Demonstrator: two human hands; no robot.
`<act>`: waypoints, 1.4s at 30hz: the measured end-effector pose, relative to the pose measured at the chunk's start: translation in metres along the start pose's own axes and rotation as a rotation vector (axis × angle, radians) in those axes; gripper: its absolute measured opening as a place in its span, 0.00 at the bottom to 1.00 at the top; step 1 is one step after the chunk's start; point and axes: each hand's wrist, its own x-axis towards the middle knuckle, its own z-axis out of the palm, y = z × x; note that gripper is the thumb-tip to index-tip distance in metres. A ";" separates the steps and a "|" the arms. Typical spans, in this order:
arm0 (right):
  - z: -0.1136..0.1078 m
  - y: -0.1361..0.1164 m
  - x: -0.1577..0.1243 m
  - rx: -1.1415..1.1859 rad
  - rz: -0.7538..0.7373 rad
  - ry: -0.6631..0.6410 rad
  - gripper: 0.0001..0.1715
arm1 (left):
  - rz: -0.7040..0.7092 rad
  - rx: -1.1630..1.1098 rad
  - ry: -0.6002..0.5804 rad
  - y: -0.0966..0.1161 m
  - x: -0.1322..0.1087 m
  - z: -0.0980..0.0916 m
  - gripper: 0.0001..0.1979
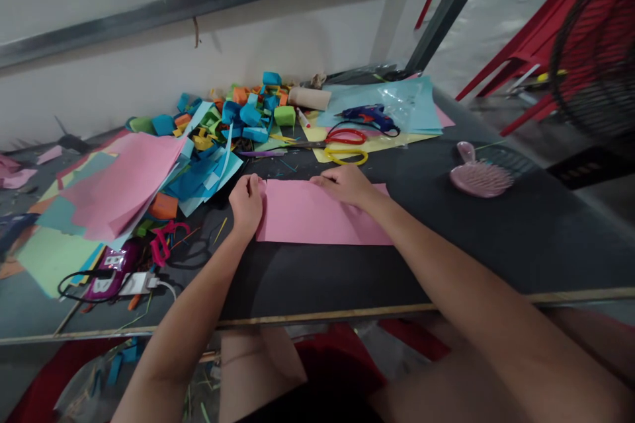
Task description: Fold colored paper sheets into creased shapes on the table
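A pink sheet of paper [312,218] lies lengthwise on the dark table in front of me. My left hand [248,205] is closed at its left end, fingers curled and thumb against the upper left corner. My right hand [344,185] rests over the top edge, right of the middle, with the fingers bent and pinched at the paper. Part of the sheet is hidden under my right hand and forearm. Just beyond the paper lie scissors [347,157] with one red and one yellow handle loop.
Cut and folded coloured paper pieces [248,115] are heaped along the wall. Loose coloured sheets [124,178] and a purple power strip [116,268] are at left. A blue glue gun [370,117] lies behind the scissors; a pink hairbrush [479,177] and a fan [595,53] are at right.
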 end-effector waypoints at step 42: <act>-0.045 0.064 -0.009 0.872 0.514 0.494 0.04 | 0.237 -0.320 -0.268 -0.031 0.024 -0.008 0.33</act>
